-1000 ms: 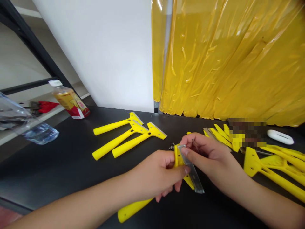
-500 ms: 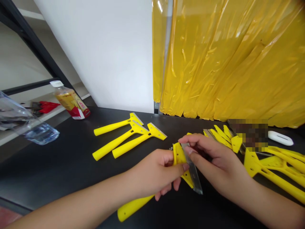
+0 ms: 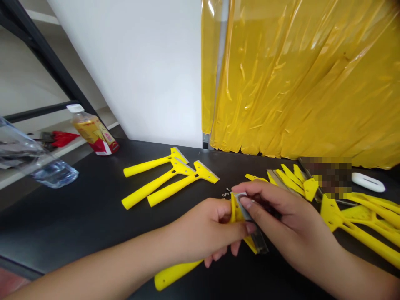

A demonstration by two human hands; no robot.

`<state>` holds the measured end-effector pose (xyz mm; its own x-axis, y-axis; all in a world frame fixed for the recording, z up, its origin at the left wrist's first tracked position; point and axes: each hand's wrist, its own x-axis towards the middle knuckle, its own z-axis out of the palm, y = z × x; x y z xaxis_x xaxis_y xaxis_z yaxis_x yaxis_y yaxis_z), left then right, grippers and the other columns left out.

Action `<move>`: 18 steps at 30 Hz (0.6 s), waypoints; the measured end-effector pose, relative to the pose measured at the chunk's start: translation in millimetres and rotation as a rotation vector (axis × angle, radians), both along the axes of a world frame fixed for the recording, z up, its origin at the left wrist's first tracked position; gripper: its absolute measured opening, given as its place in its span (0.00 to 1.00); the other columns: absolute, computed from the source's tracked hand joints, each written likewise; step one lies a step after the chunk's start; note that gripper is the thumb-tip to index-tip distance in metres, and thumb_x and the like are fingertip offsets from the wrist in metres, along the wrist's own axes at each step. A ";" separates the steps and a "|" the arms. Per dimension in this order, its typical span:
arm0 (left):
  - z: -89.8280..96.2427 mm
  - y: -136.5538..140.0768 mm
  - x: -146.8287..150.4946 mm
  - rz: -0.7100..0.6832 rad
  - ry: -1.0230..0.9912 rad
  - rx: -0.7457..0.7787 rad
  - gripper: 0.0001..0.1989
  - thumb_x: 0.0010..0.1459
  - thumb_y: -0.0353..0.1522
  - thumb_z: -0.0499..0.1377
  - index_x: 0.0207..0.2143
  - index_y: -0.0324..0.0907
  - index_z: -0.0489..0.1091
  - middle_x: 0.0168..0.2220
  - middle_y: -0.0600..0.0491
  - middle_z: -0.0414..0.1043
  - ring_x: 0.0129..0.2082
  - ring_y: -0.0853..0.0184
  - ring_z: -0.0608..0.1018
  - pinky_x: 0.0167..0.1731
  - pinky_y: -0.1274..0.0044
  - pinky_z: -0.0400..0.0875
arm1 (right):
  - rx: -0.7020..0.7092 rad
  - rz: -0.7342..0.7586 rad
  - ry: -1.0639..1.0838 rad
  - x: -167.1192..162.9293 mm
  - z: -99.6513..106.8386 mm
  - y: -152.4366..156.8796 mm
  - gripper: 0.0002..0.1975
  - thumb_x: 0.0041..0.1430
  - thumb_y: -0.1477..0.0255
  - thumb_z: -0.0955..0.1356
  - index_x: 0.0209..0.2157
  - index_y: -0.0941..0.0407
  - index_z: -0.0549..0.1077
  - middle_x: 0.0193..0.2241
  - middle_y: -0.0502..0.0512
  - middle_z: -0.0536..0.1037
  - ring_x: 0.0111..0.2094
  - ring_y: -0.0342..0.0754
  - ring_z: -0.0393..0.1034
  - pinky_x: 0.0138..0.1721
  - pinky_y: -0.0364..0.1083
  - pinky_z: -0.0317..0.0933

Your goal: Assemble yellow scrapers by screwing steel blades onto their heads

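My left hand (image 3: 218,227) is closed around a yellow scraper (image 3: 179,273) just below its head; the handle sticks out toward the lower left. Its thumb presses on a metal blade (image 3: 259,239) lying against the scraper head. Pinched between thumb and fingers, the blade's upper end is in my right hand (image 3: 281,212). My fingers cover much of the head and blade. Small screws (image 3: 225,193) lie on the black table just beyond my hands. Three scrapers with blades (image 3: 168,179) rest to the left.
Loose yellow head plates (image 3: 289,181) and scraper handles (image 3: 368,233) lie at the right, near a white oval object (image 3: 368,182). A drink bottle (image 3: 93,131) and a clear bottle (image 3: 53,168) stand at the left. Yellow plastic sheeting (image 3: 296,83) hangs behind the black table (image 3: 93,233).
The scraper head and blade have turned slightly, and my right thumb and fingers have shifted a little down along the blade. More of the small screws show now.
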<state>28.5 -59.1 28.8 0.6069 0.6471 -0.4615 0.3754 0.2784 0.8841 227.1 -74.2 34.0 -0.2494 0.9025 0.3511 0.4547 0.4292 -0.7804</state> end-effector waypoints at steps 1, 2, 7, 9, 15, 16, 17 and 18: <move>-1.2 0.0 -0.4 -0.004 0.002 -0.002 0.23 0.68 0.50 0.60 0.28 0.42 0.71 0.18 0.59 0.64 0.14 0.74 0.66 0.12 0.85 0.64 | -0.011 0.001 0.006 -0.7 1.0 -0.6 0.09 0.71 0.69 0.69 0.46 0.45 0.83 0.42 0.51 0.87 0.42 0.50 0.84 0.37 0.44 0.77; -2.4 0.1 -1.0 -0.008 0.003 -0.004 0.23 0.67 0.51 0.60 0.28 0.42 0.71 0.18 0.58 0.65 0.14 0.73 0.66 0.12 0.84 0.64 | -0.026 0.000 0.009 -1.3 2.1 -0.9 0.08 0.70 0.69 0.69 0.45 0.45 0.82 0.40 0.51 0.87 0.39 0.50 0.83 0.36 0.44 0.76; -5.4 0.6 -2.7 -0.028 0.017 0.005 0.24 0.68 0.52 0.59 0.28 0.42 0.71 0.18 0.58 0.64 0.15 0.73 0.66 0.13 0.83 0.64 | -0.138 0.027 0.007 -2.4 5.6 1.2 0.07 0.71 0.69 0.69 0.41 0.47 0.81 0.33 0.49 0.84 0.32 0.47 0.79 0.32 0.43 0.73; -4.6 0.4 -2.6 -0.029 0.014 0.010 0.25 0.67 0.53 0.59 0.29 0.42 0.71 0.18 0.58 0.64 0.15 0.73 0.66 0.13 0.83 0.64 | -0.192 0.048 0.024 -1.6 6.3 2.1 0.07 0.71 0.68 0.68 0.40 0.48 0.80 0.32 0.49 0.83 0.31 0.47 0.78 0.31 0.43 0.72; -4.1 -1.4 -2.5 -0.016 0.004 -0.004 0.25 0.67 0.53 0.60 0.28 0.42 0.70 0.19 0.58 0.66 0.15 0.74 0.66 0.12 0.84 0.65 | -0.248 0.021 0.013 3.6 9.8 6.5 0.11 0.70 0.63 0.69 0.34 0.50 0.79 0.29 0.50 0.80 0.29 0.47 0.74 0.27 0.43 0.67; -5.1 -1.6 -2.7 -0.001 -0.003 -0.003 0.24 0.67 0.52 0.60 0.30 0.42 0.70 0.21 0.57 0.68 0.15 0.74 0.66 0.12 0.84 0.65 | -0.247 0.013 0.006 4.3 9.9 7.7 0.11 0.69 0.63 0.69 0.33 0.50 0.79 0.29 0.50 0.80 0.29 0.47 0.74 0.27 0.43 0.66; -6.4 -1.8 -2.8 0.013 -0.009 -0.002 0.23 0.67 0.52 0.60 0.31 0.42 0.70 0.22 0.57 0.69 0.15 0.74 0.66 0.12 0.84 0.65 | -0.246 0.007 0.001 5.0 9.7 8.8 0.11 0.69 0.63 0.69 0.33 0.50 0.79 0.29 0.50 0.80 0.29 0.47 0.73 0.27 0.43 0.66; -7.8 -1.8 -2.8 0.024 -0.013 -0.002 0.22 0.67 0.51 0.60 0.31 0.42 0.70 0.23 0.57 0.70 0.15 0.75 0.66 0.12 0.85 0.65 | -0.245 0.003 -0.004 5.6 9.2 9.8 0.10 0.69 0.63 0.69 0.33 0.50 0.79 0.28 0.49 0.80 0.29 0.47 0.73 0.27 0.43 0.65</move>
<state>25.7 -60.9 21.1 0.5971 0.6608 -0.4548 0.3567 0.2891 0.8884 232.6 -64.4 43.2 -0.2531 0.9598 0.1213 0.4568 0.2291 -0.8596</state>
